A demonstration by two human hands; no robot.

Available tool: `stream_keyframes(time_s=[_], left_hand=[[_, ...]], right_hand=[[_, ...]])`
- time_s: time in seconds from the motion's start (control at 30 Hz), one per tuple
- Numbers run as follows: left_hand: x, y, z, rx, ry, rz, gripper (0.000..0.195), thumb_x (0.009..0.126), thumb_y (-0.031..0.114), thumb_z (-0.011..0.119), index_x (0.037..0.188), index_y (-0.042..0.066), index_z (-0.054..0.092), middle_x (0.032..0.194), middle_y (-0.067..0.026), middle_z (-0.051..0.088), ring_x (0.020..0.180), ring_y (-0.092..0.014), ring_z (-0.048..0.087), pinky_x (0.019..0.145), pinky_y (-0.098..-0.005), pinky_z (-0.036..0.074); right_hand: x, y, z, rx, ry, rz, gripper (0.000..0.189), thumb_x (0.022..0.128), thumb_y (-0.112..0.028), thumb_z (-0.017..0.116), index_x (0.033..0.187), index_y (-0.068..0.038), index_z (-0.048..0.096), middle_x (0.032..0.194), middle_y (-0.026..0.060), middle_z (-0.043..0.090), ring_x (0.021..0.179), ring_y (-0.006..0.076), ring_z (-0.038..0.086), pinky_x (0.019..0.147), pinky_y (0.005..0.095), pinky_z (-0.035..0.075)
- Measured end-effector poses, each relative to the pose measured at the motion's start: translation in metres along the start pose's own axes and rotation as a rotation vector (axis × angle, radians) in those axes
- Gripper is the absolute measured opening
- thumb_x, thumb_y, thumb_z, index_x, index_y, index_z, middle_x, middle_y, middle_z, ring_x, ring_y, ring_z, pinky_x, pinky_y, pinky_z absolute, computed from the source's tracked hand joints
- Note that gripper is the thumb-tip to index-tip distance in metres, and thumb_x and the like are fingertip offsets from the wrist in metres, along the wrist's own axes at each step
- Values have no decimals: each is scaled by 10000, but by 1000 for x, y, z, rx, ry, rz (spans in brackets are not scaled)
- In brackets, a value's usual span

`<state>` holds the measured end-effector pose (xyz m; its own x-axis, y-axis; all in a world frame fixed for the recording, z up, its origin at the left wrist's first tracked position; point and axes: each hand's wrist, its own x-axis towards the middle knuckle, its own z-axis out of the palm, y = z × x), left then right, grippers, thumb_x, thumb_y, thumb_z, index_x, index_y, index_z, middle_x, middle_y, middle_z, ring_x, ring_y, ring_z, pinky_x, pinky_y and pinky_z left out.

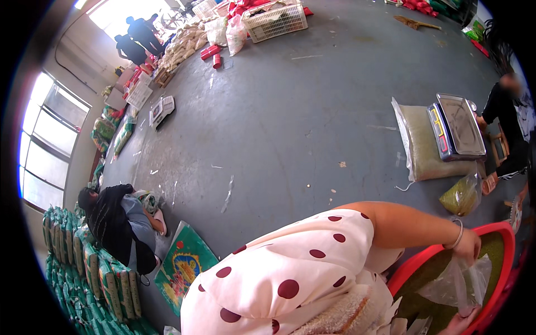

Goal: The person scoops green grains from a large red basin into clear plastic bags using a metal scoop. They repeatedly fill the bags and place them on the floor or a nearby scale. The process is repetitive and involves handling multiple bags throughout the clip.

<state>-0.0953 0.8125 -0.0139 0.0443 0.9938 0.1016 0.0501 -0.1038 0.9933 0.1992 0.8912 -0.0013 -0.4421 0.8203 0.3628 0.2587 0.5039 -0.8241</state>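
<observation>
My left hand (467,246), with a bangle at the wrist, pinches the upper edge of a clear plastic bag (454,280). My right hand (462,322), partly cut off by the bottom of the picture, grips the same bag lower down. The bag looks limp, and no filling shows in it. It hangs over a red plastic tub (508,247) that holds small olive-green grains or beans (439,259). My torso in a polka-dot shirt (289,268) lies left of the tub. A tied clear bag of green grains (462,194) rests on the floor beyond it.
A digital scale (460,125) sits on a filled woven sack (418,142), beside a seated person (502,121). Another person (121,222) bends over near stacked green packs (92,289). A green printed sack (184,264) lies behind me. A second scale (162,111) and a white crate (276,21) stand farther off.
</observation>
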Motion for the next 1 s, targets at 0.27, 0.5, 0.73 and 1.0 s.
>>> stream_keyframes(time_s=[0.27, 0.5, 0.73, 1.0], left_hand=[[1, -8, -10, -289, -216, 130, 166, 767, 224, 676, 789, 62, 710, 606, -16, 557, 572, -127, 546, 506, -283, 444], [18, -33, -16, -343, 127, 128, 154, 794, 172, 612, 734, 73, 713, 603, -23, 593, 563, -129, 527, 511, -290, 430], [-28, 22, -22, -233, 126, -113, 179, 775, 199, 621, 684, 86, 725, 614, -25, 605, 587, -130, 532, 549, -306, 435], [-18, 9, -16, -233, 127, -121, 140, 740, 186, 644, 684, 87, 727, 621, -29, 624, 556, -128, 552, 514, -297, 436]], right_hand=[[15, 0, 7, 796, 348, 428, 413, 840, -325, 591, 1121, -23, 572, 1099, 136, 604, 1005, 266, 569, 920, 429, 439], [-4, 94, -42, 1253, -578, 596, 454, 840, -379, 623, 1139, -44, 555, 1094, 93, 598, 1066, 240, 531, 987, 429, 378], [-8, 32, -2, 993, 20, 540, 478, 863, -264, 596, 1274, -49, 479, 1292, 123, 494, 1202, 288, 442, 1029, 454, 331], [-5, 11, 18, 992, 110, 542, 463, 864, -237, 584, 1276, -54, 478, 1309, 132, 482, 1201, 306, 444, 1036, 462, 330]])
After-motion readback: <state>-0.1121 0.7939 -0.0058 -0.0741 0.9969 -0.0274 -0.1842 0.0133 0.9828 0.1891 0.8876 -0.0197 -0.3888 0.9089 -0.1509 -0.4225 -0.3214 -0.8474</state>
